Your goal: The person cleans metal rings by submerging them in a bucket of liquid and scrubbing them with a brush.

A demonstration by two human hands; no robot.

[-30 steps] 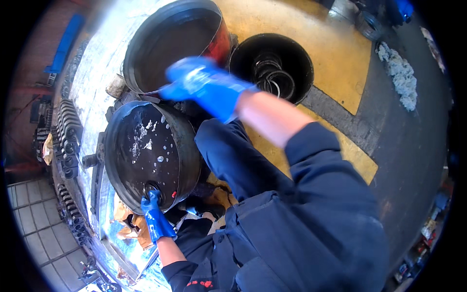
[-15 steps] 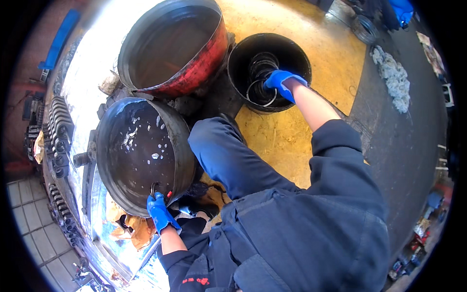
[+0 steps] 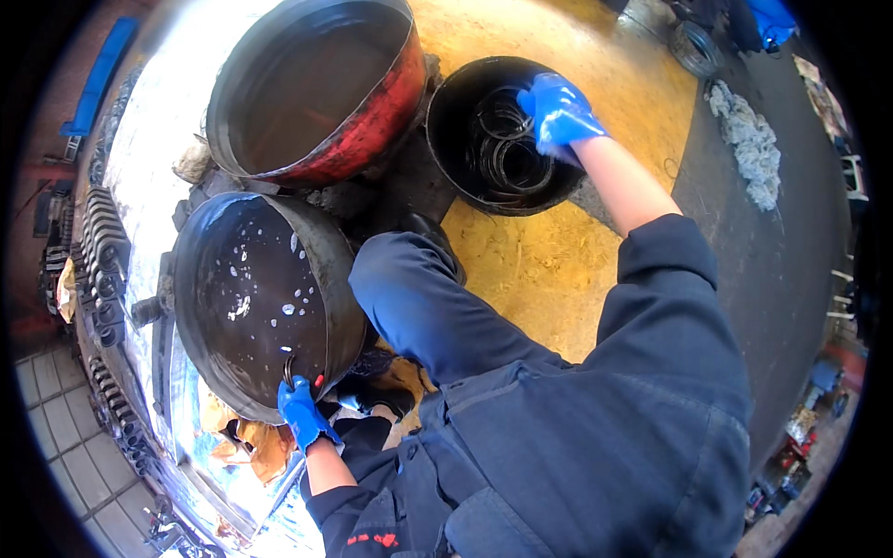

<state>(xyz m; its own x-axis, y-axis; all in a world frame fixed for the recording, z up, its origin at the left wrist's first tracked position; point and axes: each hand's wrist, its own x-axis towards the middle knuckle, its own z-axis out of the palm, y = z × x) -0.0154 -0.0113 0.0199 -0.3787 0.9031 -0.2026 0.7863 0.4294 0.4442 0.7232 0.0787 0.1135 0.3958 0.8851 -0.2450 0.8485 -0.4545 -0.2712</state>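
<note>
My left hand (image 3: 301, 409), in a blue glove, is closed on a few thin dark metal rings (image 3: 289, 370) at the near rim of a round metal tub (image 3: 346, 288). Dark liquid with pale patches of foam lies in that tub. A small red thing (image 3: 319, 380) shows beside the left fingers. Over the right side of a black bucket (image 3: 445, 177) is my right hand (image 3: 562, 113), also gloved in blue and wet. Its fingers are curled, and what they hold, if anything, is hidden. Several loose thin rings (image 3: 513, 169) lie inside the bucket.
A larger red tub (image 3: 377, 126) of dark liquid stands beyond the near one. Crumpled brown paper (image 3: 265, 446) lies by the left forearm. On the floor at right are a grey-white rag (image 3: 750, 144) and a coil (image 3: 696, 51). Dark metal parts (image 3: 104, 244) line the far left.
My right hand has risen out of the bucket toward its far right rim, and the rings there have shifted. The left hand stays at the tub's rim with its rings.
</note>
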